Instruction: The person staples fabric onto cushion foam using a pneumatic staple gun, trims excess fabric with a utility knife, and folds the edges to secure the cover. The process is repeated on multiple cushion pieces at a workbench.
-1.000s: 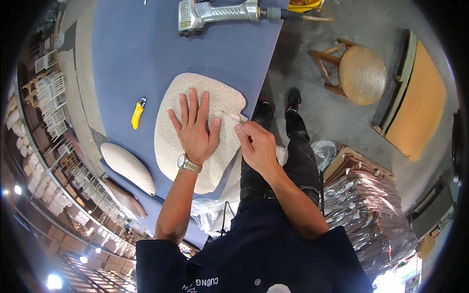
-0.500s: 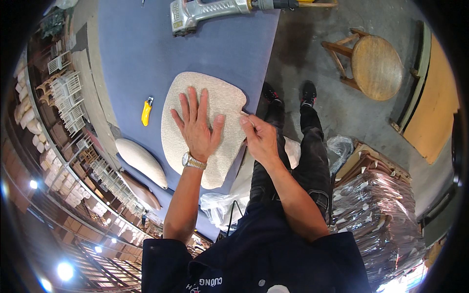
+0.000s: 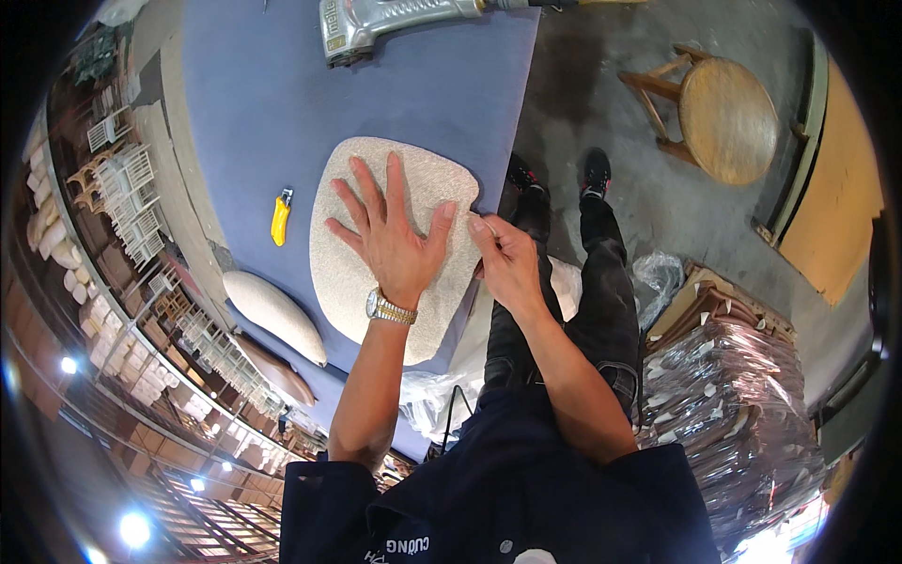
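A cream, fabric-covered seat pad [image 3: 343,273] with rounded corners and a notch in its right edge lies on the blue tabletop. My left hand [image 3: 399,249] rests flat on top of it, fingers spread, with a wristwatch [image 3: 391,307] at the wrist. At the notch, my right hand [image 3: 509,268] pinches the pad's edge between thumb and forefinger. Whether it grips only the fabric there is hidden by the fingers. Left of the pad lies a yellow utility knife [image 3: 280,221]. Toward the far edge of the view is a silver pneumatic staple gun [image 3: 376,26] with a hose.
A second cream pad [image 3: 272,315] lies at the table's left side, near a brown panel [image 3: 274,368]. Right of the blue table [image 3: 451,85] stand a round wooden stool [image 3: 729,120] and a plastic-wrapped stack [image 3: 723,423]. Clear plastic [image 3: 427,395] hangs by the near table edge.
My left hand has slid slightly right across the pad, fingers still spread. My right hand keeps its pinch at the notch, shifted a little. The view has moved slightly.
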Action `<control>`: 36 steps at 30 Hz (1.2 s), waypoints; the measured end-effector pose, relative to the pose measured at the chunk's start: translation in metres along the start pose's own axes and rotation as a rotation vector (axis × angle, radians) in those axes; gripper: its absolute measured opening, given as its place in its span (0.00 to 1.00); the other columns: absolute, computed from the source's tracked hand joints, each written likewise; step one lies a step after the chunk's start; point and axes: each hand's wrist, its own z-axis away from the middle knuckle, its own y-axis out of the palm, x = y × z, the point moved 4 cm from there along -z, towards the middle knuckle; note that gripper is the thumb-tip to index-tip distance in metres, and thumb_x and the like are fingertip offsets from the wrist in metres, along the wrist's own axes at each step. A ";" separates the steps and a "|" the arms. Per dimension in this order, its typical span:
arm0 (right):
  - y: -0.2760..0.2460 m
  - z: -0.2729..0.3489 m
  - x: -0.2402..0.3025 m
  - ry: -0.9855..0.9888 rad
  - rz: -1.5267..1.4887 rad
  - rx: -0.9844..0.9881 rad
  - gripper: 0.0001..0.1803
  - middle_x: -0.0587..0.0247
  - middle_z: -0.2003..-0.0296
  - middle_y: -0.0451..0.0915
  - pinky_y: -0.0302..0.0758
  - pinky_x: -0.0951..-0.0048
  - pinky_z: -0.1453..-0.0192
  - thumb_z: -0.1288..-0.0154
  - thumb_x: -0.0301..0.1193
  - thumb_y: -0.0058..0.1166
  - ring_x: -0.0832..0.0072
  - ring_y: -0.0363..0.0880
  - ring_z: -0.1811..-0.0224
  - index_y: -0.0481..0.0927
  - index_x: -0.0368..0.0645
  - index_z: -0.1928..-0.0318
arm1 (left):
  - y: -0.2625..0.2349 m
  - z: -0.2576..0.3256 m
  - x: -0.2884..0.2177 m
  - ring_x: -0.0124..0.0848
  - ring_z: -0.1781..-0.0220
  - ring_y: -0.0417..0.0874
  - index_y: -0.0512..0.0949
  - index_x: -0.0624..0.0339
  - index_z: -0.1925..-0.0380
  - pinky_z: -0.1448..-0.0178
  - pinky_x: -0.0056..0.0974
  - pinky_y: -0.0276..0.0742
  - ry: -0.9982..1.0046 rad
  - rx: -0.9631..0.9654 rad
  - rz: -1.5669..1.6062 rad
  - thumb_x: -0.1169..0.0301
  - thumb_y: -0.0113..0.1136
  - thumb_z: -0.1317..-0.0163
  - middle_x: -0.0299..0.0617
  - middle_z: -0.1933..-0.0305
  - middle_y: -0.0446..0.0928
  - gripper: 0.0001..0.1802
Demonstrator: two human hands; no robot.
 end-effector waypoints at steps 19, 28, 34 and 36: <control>0.017 0.008 -0.004 -0.143 -0.001 -0.174 0.12 0.64 0.78 0.76 0.69 0.73 0.70 0.24 0.36 0.60 0.85 0.70 0.75 0.86 0.38 0.58 | -0.010 -0.043 0.123 0.43 0.32 0.80 0.74 0.65 0.31 0.28 0.41 0.71 -0.158 0.080 0.543 0.52 0.43 0.17 0.54 0.34 0.80 0.30; 0.077 0.090 0.116 -0.319 -0.062 0.178 0.12 0.66 0.76 0.80 0.74 0.76 0.73 0.23 0.32 0.58 0.82 0.80 0.76 0.83 0.36 0.63 | 0.039 0.011 0.118 0.35 0.36 0.79 0.71 0.68 0.32 0.30 0.38 0.72 -0.364 0.555 1.306 0.56 0.40 0.16 0.51 0.35 0.79 0.28; 0.085 0.082 0.117 -0.238 0.017 0.204 0.16 0.68 0.75 0.79 0.74 0.80 0.73 0.18 0.34 0.53 0.84 0.79 0.77 0.80 0.37 0.64 | -0.075 0.001 0.037 0.34 0.32 0.76 0.64 0.64 0.24 0.27 0.37 0.70 -0.388 0.729 1.857 0.54 0.38 0.15 0.47 0.30 0.74 0.31; 0.083 0.081 0.113 -0.257 -0.026 0.203 0.16 0.68 0.77 0.80 0.73 0.80 0.74 0.19 0.35 0.53 0.85 0.79 0.78 0.81 0.38 0.65 | -0.070 0.006 0.044 0.36 0.28 0.73 0.60 0.62 0.21 0.24 0.40 0.67 -0.194 0.688 1.707 0.49 0.39 0.17 0.49 0.26 0.70 0.35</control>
